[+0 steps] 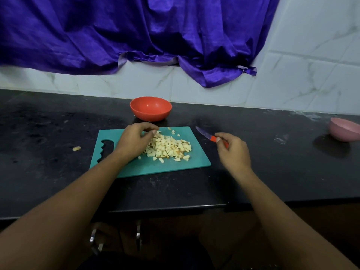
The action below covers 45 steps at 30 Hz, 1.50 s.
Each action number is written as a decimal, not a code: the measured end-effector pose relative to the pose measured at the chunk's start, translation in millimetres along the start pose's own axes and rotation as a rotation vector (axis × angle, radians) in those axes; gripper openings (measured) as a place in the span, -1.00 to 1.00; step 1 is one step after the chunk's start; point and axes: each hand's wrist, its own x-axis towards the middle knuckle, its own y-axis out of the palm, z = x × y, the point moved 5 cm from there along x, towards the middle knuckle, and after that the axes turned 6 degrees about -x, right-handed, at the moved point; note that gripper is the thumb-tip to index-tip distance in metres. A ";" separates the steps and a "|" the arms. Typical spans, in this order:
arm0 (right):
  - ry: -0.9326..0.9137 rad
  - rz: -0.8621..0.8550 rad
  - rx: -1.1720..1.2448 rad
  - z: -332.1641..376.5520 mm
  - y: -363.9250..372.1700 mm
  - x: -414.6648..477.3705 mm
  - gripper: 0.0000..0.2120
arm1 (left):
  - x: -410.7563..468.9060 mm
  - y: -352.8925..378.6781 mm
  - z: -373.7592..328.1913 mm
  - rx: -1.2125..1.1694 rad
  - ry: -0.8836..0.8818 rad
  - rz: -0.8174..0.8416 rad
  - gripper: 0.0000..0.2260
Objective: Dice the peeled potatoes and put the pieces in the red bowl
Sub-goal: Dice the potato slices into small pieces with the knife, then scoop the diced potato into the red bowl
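Observation:
A heap of diced potato pieces (169, 148) lies on the teal cutting board (194, 160) at the counter's middle. My left hand (136, 141) rests at the heap's left edge with fingers curled against the pieces. Behind the board stands the red bowl (151, 108), with nothing visible inside it. A small knife (203, 133) with a purple blade and red handle lies on the counter just right of the board. My right hand (232, 149) pinches its handle between thumb and forefinger.
A pink bowl (344, 129) sits at the far right of the black counter (58, 123). One stray potato scrap (76, 148) lies left of the board. Purple cloth (136, 32) hangs over the tiled wall behind. The counter's front edge runs below my forearms.

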 end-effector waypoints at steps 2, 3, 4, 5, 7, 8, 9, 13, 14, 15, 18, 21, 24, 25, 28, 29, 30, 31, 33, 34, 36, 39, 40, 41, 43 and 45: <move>0.072 0.012 -0.125 -10.3 4.6 -7.6 -0.75 | -5.3 0.5 1.5 -0.008 -0.011 -0.011 -0.83; 0.101 0.022 -0.175 -13.2 5.8 -11.3 -0.76 | -8.1 0.7 1.8 -0.013 -0.010 -0.014 -0.83; 0.121 0.034 -0.220 -14.3 7.1 -14.3 -0.77 | -10.2 0.4 3.1 -0.018 -0.010 -0.018 -0.83; 0.129 0.053 -0.271 -14.5 8.4 -16.3 -0.79 | -11.8 -0.1 4.1 -0.027 -0.008 -0.021 -0.83; 0.105 0.111 -0.383 -11.6 11.0 -16.4 -0.81 | -13.6 -1.3 4.7 -0.051 0.001 -0.019 -0.84; 0.086 0.142 -0.430 -8.9 11.7 -15.3 -0.80 | -14.3 -2.4 4.0 -0.061 0.006 -0.016 -0.84; 0.075 0.170 -0.463 -6.4 11.4 -13.8 -0.79 | -14.9 -3.6 2.6 -0.070 0.012 -0.017 -0.84; 0.048 0.184 -0.517 3.4 4.5 -4.6 -0.79 | -17.1 -10.5 -3.6 -0.097 0.022 -0.043 -0.84; 0.031 0.170 -0.516 7.4 3.4 -1.5 -0.79 | -17.2 -12.7 -4.4 -0.096 0.019 -0.054 -0.84; 0.010 0.162 -0.495 12.8 3.4 2.4 -0.79 | -16.7 -14.9 -4.4 -0.098 0.013 -0.062 -0.84; -0.051 0.193 -0.348 35.3 14.6 19.3 -0.82 | -11.9 -22.4 -2.5 -0.127 -0.030 -0.090 -0.84; -0.108 0.264 -0.227 62.3 37.5 40.2 -0.84 | 0.1 -28.3 0.4 -0.149 -0.056 -0.124 -0.85; -0.160 0.325 -0.172 85.6 67.6 61.7 -0.78 | 17.5 -33.9 6.0 -0.109 -0.083 -0.165 -0.86; -0.173 0.350 -0.166 91.9 76.9 67.5 -0.73 | 23.4 -35.3 9.0 -0.092 -0.092 -0.176 -0.85; -0.211 0.412 -0.175 107.8 104.0 89.2 -0.57 | 45.7 -39.7 20.7 0.001 -0.101 -0.180 -0.78; -0.227 0.428 -0.195 110.6 111.1 95.6 -0.52 | 52.2 -40.3 24.5 0.049 -0.102 -0.172 -0.76; -0.243 0.443 -0.229 111.8 118.1 101.7 -0.48 | 57.9 -40.1 28.7 0.096 -0.109 -0.156 -0.73; -0.261 0.458 -0.270 113.2 126.0 107.7 -0.44 | 64.5 -39.4 34.1 0.131 -0.119 -0.134 -0.71; -0.292 0.496 -0.349 113.8 138.1 116.9 -0.41 | 74.0 -34.9 42.5 0.156 -0.148 -0.075 -0.67; -0.307 0.513 -0.380 113.7 142.7 120.9 -0.42 | 76.9 -32.4 45.2 0.155 -0.159 -0.053 -0.66; -0.339 0.542 -0.427 115.0 149.9 127.1 -0.49 | 80.0 -28.5 49.9 0.144 -0.174 -0.032 -0.64; -0.382 0.527 -0.455 118.8 153.1 134.4 -0.64 | 80.4 -25.1 56.0 0.122 -0.173 -0.017 -0.59; -0.390 0.518 -0.463 120.0 152.5 134.9 -0.66 | 80.3 -24.9 57.1 0.113 -0.173 -0.009 -0.57; -0.396 0.515 -0.469 120.7 151.2 133.0 -0.67 | 79.3 -24.7 58.4 0.097 -0.173 -0.006 -0.56; -0.399 0.502 -0.459 120.2 146.5 127.4 -0.66 | 77.5 -25.7 59.2 0.058 -0.165 -0.008 -0.56; -0.384 0.479 -0.435 117.2 141.6 122.0 -0.65 | 73.8 -26.8 59.7 0.020 -0.145 -0.009 -0.58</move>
